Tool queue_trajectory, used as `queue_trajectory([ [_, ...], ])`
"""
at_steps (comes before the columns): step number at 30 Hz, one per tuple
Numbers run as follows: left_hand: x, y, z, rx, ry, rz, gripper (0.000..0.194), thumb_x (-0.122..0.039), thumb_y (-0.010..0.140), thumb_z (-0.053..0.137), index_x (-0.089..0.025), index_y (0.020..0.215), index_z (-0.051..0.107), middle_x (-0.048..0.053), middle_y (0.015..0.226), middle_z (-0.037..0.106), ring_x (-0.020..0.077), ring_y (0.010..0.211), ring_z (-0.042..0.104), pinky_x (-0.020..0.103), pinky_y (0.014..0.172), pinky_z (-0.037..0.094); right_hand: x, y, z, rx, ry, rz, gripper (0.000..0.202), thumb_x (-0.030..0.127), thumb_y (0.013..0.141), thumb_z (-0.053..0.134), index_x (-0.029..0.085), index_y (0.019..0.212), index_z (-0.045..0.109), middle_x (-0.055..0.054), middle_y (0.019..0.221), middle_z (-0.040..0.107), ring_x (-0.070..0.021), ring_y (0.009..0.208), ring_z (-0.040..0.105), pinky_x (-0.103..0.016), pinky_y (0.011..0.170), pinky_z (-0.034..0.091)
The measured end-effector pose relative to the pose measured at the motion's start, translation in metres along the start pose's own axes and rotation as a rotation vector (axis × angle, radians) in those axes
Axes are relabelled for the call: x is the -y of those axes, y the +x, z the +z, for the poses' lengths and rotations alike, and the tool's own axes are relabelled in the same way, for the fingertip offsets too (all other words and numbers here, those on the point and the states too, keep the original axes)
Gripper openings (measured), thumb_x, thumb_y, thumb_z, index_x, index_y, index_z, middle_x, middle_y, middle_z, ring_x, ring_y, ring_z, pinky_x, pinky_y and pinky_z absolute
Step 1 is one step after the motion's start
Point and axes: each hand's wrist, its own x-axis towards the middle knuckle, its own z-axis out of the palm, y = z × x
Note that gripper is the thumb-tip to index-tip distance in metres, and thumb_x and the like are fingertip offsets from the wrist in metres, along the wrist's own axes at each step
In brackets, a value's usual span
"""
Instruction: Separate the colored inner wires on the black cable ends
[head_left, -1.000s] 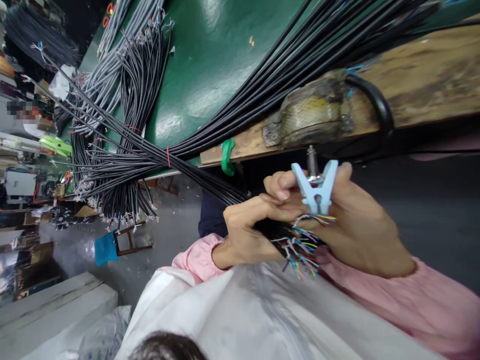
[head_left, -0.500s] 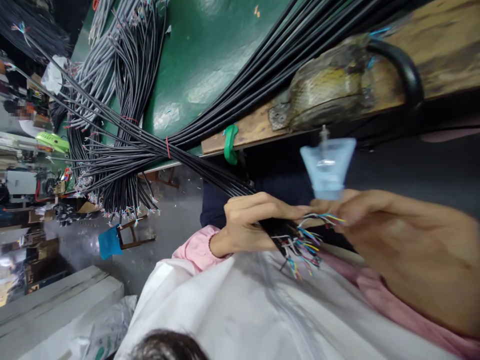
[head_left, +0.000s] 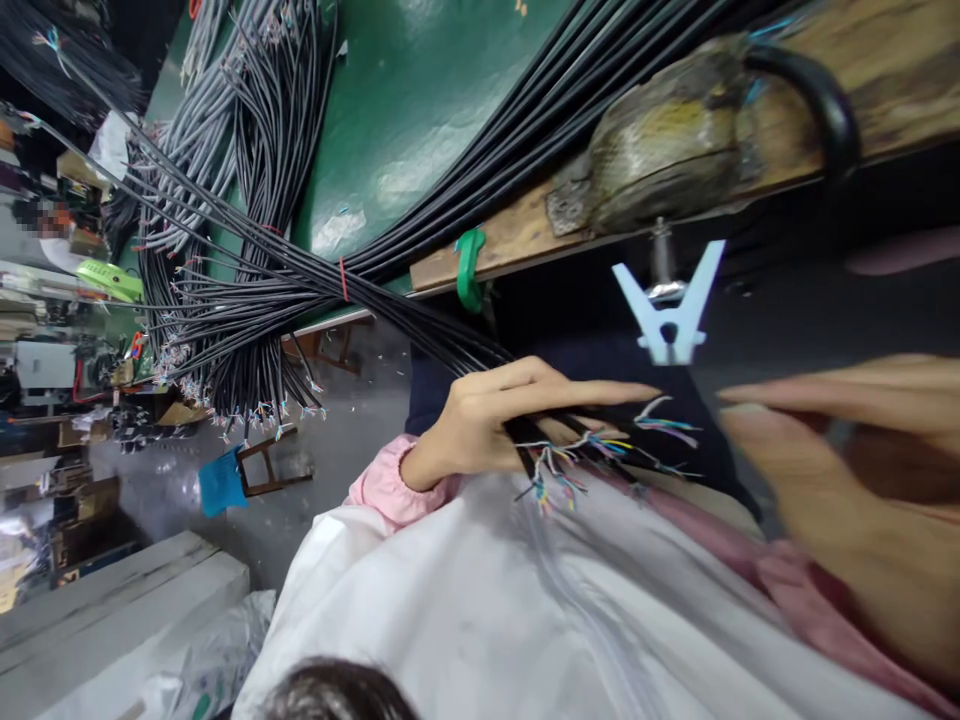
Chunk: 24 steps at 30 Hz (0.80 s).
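My left hand (head_left: pixel 499 415) is wrapped around a bundle of black cables (head_left: pixel 442 335), its index finger stretched along the top. Stripped ends with thin coloured wires (head_left: pixel 559 460) fan out beyond its fingers. Off to the right, my right hand (head_left: pixel 847 470) is somewhat blurred. Its fingers are stretched out, the thumb close below them, and nothing shows between them. Between and above the hands hangs a light blue V-shaped plastic piece (head_left: pixel 682 345) on a metal shaft (head_left: pixel 661 255). That shaft comes from a tape-wrapped, motor-like device (head_left: pixel 660 140) on a wooden board.
The wooden board (head_left: pixel 517 230) runs along the table edge, with a green clamp-like piece (head_left: pixel 469 270) on it. More black cables (head_left: pixel 277 140) and grey cables (head_left: pixel 199 130) lie on the green table (head_left: pixel 420 120). A blue-seated stool (head_left: pixel 221 480) stands on the floor.
My right hand has let go of the wire ends and moved right, away from them. The blue piece looked like a filled wedge before; now its V shape shows. The view has shifted slightly.
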Motion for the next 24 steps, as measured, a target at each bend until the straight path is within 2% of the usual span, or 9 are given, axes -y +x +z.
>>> queue_trajectory([
  [2,0.004,-0.006,0.008,-0.105,-0.002,0.009,0.061,-0.067,0.094,0.053,-0.013,0.095,0.083,0.005,0.072,0.072,0.0093,0.058,0.062,0.021,0.058,0.054,0.014,0.001,0.004,-0.025,0.062,-0.164,0.014,0.039,0.096,0.067,0.031,0.084,0.068,-0.004,0.078,0.068,-0.0144,0.059,0.055,-0.035,0.049,0.035],
  [4,0.006,-0.009,0.013,-0.200,-0.023,0.002,0.057,-0.065,0.092,0.059,-0.013,0.086,0.081,0.004,0.067,0.072,0.0075,0.054,0.059,0.020,0.055,0.051,0.026,0.004,0.005,0.033,0.121,-0.227,0.010,0.035,0.095,0.069,0.032,0.086,0.068,-0.003,0.079,0.069,-0.0156,0.062,0.060,-0.034,0.050,0.041],
  [8,0.001,-0.008,0.015,-0.272,-0.059,-0.018,0.047,-0.059,0.090,0.067,-0.014,0.082,0.080,0.002,0.066,0.074,0.0059,0.051,0.058,0.018,0.051,0.047,0.043,0.010,0.005,0.116,0.176,-0.099,0.010,0.038,0.087,0.078,0.033,0.088,0.069,-0.003,0.083,0.072,-0.0180,0.064,0.064,-0.036,0.054,0.051],
  [10,-0.002,-0.006,0.014,-0.283,-0.070,-0.024,0.047,-0.059,0.089,0.069,-0.015,0.080,0.079,0.002,0.064,0.073,0.0064,0.049,0.058,0.019,0.049,0.046,0.048,0.011,0.008,0.084,0.189,-0.057,0.012,0.038,0.084,0.080,0.033,0.083,0.069,-0.002,0.083,0.073,-0.0188,0.064,0.065,-0.037,0.055,0.054],
  [17,-0.003,-0.003,0.015,-0.242,-0.064,-0.102,0.049,-0.061,0.085,0.073,-0.015,0.071,0.076,0.000,0.058,0.068,0.0059,0.046,0.054,0.019,0.047,0.044,0.049,0.015,0.027,-0.034,0.261,-0.034,0.021,0.031,0.080,0.080,0.031,0.066,0.065,0.000,0.066,0.069,-0.0186,0.055,0.062,-0.037,0.052,0.050],
  [21,-0.008,-0.004,0.014,-0.271,-0.040,-0.120,0.051,-0.061,0.089,0.068,-0.015,0.068,0.073,-0.001,0.056,0.067,0.0043,0.045,0.053,0.017,0.047,0.042,0.045,0.019,0.032,-0.110,0.231,-0.171,0.020,0.023,0.082,0.075,0.029,0.066,0.063,0.001,0.058,0.064,-0.0154,0.051,0.058,-0.032,0.048,0.045],
  [24,-0.011,-0.004,0.006,-0.210,-0.071,-0.093,0.046,-0.053,0.095,0.064,-0.013,0.074,0.074,0.001,0.062,0.071,0.0052,0.050,0.060,0.016,0.052,0.047,0.041,0.022,0.033,-0.063,0.281,-0.282,0.017,0.020,0.084,0.073,0.029,0.072,0.065,0.001,0.060,0.064,-0.0139,0.055,0.058,-0.030,0.052,0.043],
])
